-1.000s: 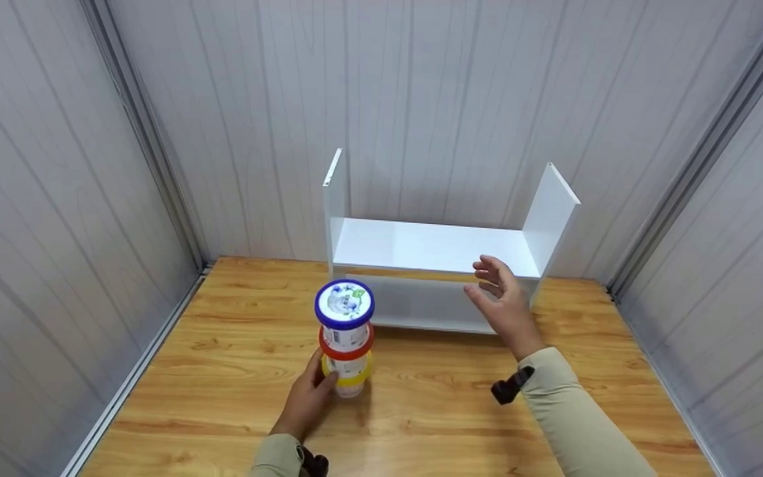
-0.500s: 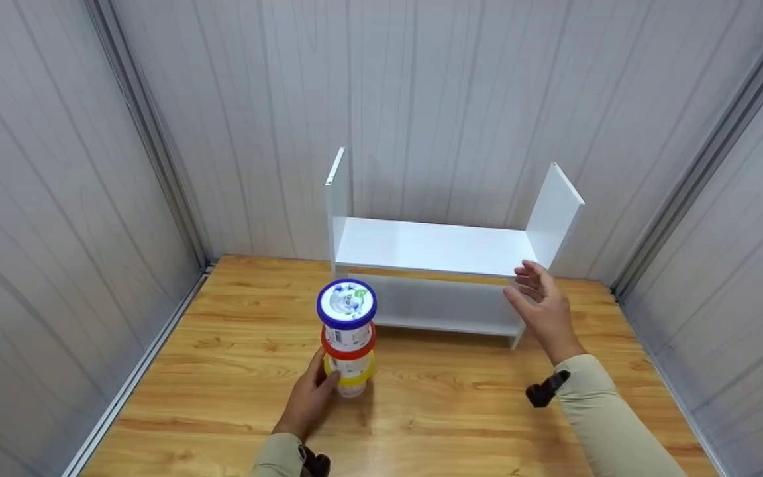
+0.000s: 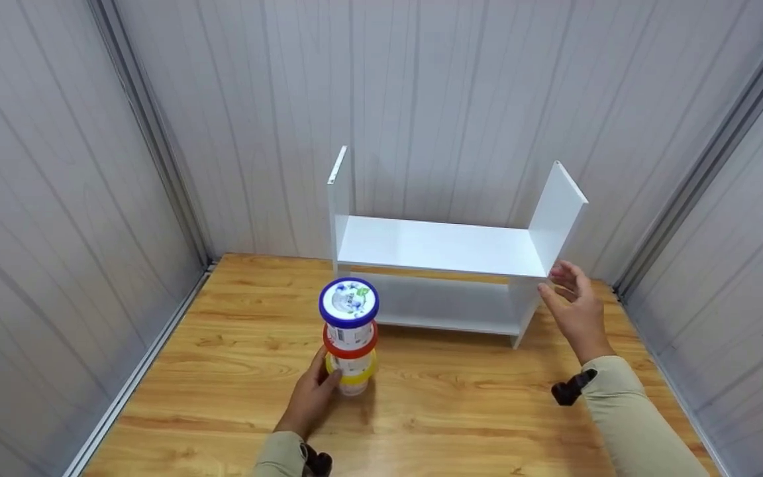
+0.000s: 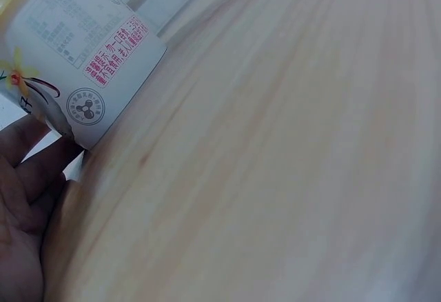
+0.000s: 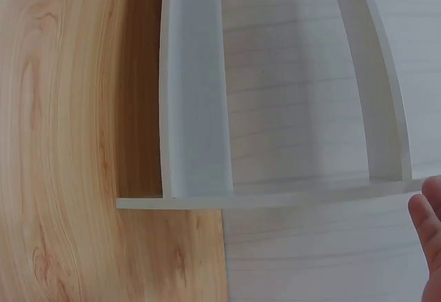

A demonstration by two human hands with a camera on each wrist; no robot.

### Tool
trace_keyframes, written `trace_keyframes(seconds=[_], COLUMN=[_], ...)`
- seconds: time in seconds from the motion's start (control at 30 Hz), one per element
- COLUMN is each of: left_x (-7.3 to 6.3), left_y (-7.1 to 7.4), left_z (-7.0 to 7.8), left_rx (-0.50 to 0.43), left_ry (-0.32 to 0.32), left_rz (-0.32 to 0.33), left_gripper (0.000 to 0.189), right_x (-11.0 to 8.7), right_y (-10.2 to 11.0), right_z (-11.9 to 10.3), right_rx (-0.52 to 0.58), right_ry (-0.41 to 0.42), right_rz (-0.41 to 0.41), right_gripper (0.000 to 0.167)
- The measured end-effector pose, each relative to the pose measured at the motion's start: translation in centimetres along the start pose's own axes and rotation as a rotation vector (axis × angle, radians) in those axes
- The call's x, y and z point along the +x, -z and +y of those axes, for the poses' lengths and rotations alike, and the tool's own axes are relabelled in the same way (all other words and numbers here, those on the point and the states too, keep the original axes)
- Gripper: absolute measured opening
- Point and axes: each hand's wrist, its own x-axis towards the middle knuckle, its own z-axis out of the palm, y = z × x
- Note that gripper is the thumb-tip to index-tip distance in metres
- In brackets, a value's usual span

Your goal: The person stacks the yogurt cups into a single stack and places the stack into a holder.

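Three tubs stand stacked on the wooden table: a blue-lidded tub [image 3: 348,301] on top, a red-lidded tub [image 3: 351,350] in the middle and a yellow-lidded tub [image 3: 355,380] at the bottom. From the left, my left hand [image 3: 307,401] holds the bottom tub, its thumb in front. The left wrist view shows this white tub [image 4: 83,61], printed with a flower, and fingers [image 4: 52,167] against its side. Beyond the stack is a white two-tier shelf [image 3: 441,248]. At its right side panel [image 3: 557,212], my right hand [image 3: 579,315] has loosely bent fingers, fingertips right beside the panel.
The wooden table [image 3: 222,371] runs to a pale panelled wall [image 3: 421,99] behind the shelf. More panels [image 3: 37,199] enclose the left and right sides. The shelf's lower board [image 3: 441,305] sits above the tabletop between the side panels.
My right hand has moved right, from in front of the shelf to the outside of its right panel. The left hand and the stacked tubs stay in place.
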Motion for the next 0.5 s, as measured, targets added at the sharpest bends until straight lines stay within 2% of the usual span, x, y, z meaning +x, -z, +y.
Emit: trace_keyframes(seconds=[0.33, 0.5], left_x=[-0.2, -0.2], left_y=[0.1, 0.1], left_z=[0.1, 0.0], left_rx=[0.039, 0.046], left_ry=[-0.017, -0.035], left_rz=[0.006, 0.011], left_gripper=[0.078, 0.076], right_x=[0.6, 1.3], right_y=[0.1, -0.3], right_z=[0.9, 1.4], right_rx=[-0.008, 0.022], right_ry=[-0.066, -0.086], right_rz=[0.051, 0.038], right_gripper=[0.070, 0.069])
